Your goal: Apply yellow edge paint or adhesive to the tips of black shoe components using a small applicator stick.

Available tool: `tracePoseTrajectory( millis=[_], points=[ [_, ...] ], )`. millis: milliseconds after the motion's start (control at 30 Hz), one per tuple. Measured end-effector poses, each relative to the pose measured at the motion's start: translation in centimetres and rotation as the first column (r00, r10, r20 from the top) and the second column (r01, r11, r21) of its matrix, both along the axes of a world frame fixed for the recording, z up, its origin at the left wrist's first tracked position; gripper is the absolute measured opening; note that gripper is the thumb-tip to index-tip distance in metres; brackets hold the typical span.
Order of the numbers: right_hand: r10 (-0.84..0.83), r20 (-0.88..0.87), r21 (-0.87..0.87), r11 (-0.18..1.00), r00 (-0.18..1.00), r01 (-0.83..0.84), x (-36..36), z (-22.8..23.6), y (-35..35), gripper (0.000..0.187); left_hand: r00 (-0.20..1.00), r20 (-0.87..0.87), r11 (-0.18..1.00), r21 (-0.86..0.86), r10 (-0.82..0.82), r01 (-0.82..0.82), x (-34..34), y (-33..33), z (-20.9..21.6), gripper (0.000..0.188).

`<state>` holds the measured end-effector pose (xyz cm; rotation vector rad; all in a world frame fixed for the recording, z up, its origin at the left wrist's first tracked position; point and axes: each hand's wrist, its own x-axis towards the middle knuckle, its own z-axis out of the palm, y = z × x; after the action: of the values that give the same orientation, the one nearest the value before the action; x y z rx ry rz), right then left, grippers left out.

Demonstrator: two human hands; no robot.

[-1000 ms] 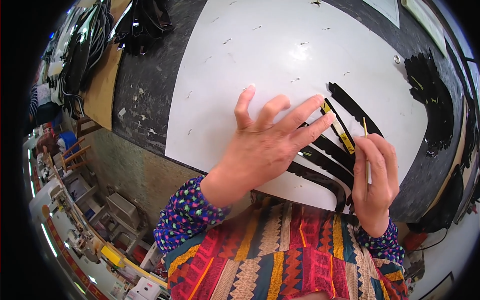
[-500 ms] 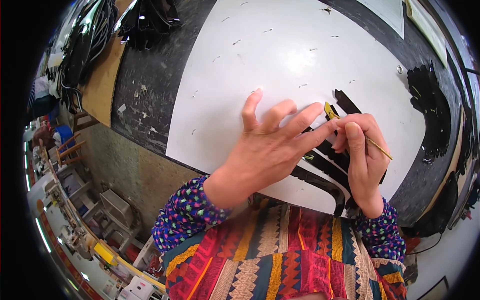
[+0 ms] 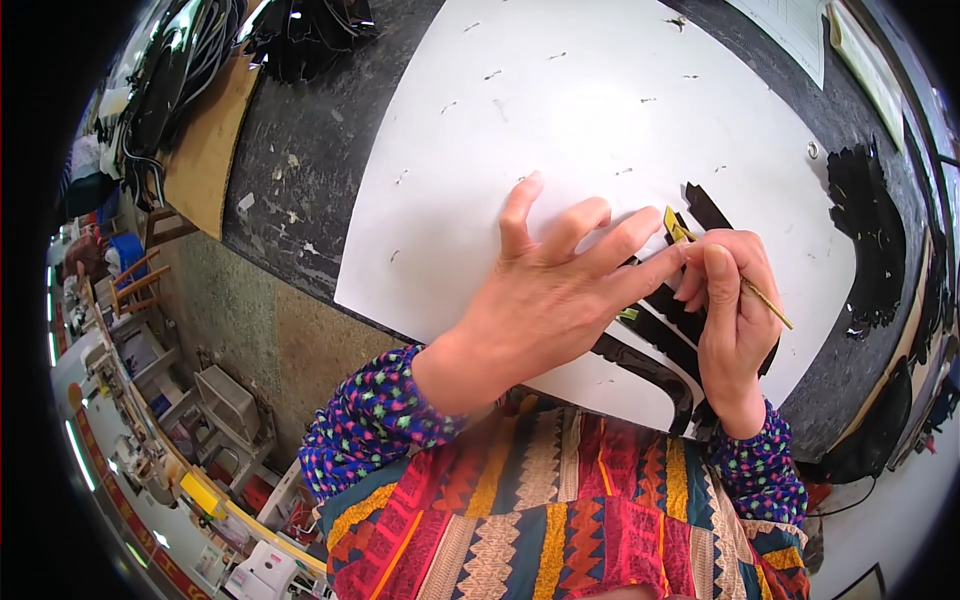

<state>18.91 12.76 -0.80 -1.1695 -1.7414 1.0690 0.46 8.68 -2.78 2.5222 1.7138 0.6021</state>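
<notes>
My right hand (image 3: 738,300) is closed in a pinch around a thin golden stick (image 3: 768,304), whose tip is hidden by my fingers. My left hand (image 3: 565,270) lies over the white board (image 3: 480,180) with its fingers spread, the index fingertip beside the right hand's pinch. Between the two hands a small yellow piece (image 3: 675,222) lies on one of several black strips (image 3: 672,310). Another black strip (image 3: 706,206) sticks out past it toward the far side. A curved black piece (image 3: 650,372) lies near the board's front edge. A small green mark shows on one strip beside my left hand.
A stack of black cut pieces (image 3: 868,240) lies right of the board on the dark worktable (image 3: 290,170). A metal ring (image 3: 812,150) sits near the board's right edge. Black material (image 3: 312,40) and a brown board (image 3: 215,150) are at far left. A wooden stool (image 3: 135,280) stands beyond the table.
The board and both hands appear shifted slightly to the right in the picture. The grip on the golden stick looks the same, and my left hand keeps its spread pose.
</notes>
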Motion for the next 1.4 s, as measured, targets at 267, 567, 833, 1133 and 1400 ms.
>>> tracePoseTrajectory(
  millis=[267, 567, 833, 1133, 1400],
  points=[
    [0.038, 0.02, -0.044, 0.998, 0.999, -0.038, 0.2, 0.2, 0.1, 0.019, 1.0, -0.01, 1.0, 0.016, 0.002, -0.001, 0.1, 0.0, -0.1, 0.048],
    [-0.034, -0.017, -0.031, 0.999, 0.999, 0.034, 1.2, 0.3, -0.3, 0.016, 0.999, -0.034, 1.0, 0.018, -0.006, 0.006, 0.1, 0.1, 0.0, 0.049],
    [-0.077, 0.38, 0.397, 0.914, 0.922, -0.088, 1.8, 0.2, -1.4, 0.026, 0.999, -0.034, 0.999, 0.034, 0.0, 0.001, 0.1, 0.0, -0.2, 0.049],
    [-0.071, 0.401, 0.426, 0.897, 0.913, -0.118, 2.2, 0.1, -1.6, 0.031, 0.998, -0.057, 1.0, -0.017, -0.016, 0.015, 0.3, -0.1, 0.2, 0.049],
    [-0.068, 0.414, 0.445, 0.885, 0.908, -0.136, 2.4, 0.1, -1.9, 0.033, 0.997, -0.068, 0.999, -0.019, -0.027, 0.026, 0.4, -0.1, 0.3, 0.047]
  ],
)
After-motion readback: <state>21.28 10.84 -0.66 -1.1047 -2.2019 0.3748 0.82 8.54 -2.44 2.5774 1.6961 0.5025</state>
